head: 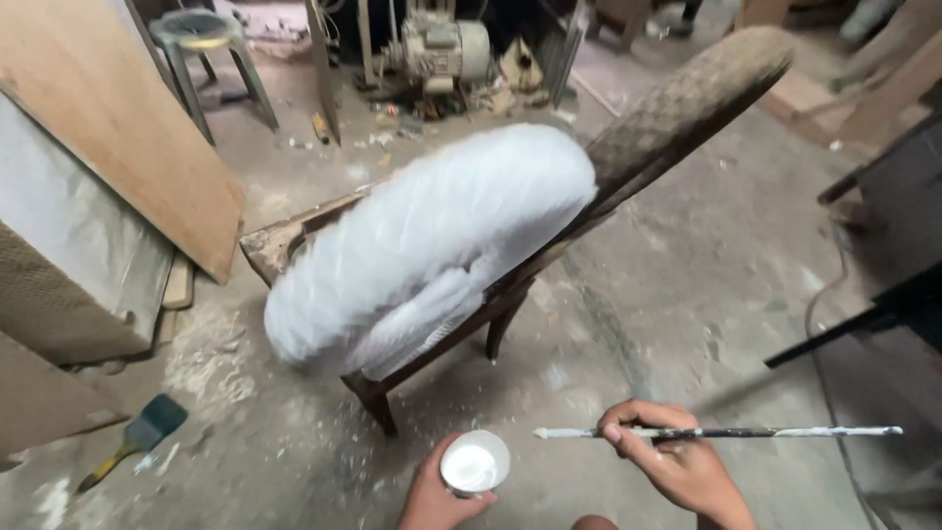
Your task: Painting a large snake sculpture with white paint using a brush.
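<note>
we cup the paint tin (474, 463) in our left hand (438, 499) (level, so nothing spills), right hand (677, 463) fingers pinching the brush (726, 432) clear of the white-coated chair (432, 245).

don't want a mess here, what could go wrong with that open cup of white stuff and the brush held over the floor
1. The small cup of white liquid sits open in the left hand; a tilt could spill it on the dusty floor.
2. The long brush in the right hand is coated white and held level over the floor, so it may drip.
3. The chair looks freshly white; brushing against it could smear it.
</note>
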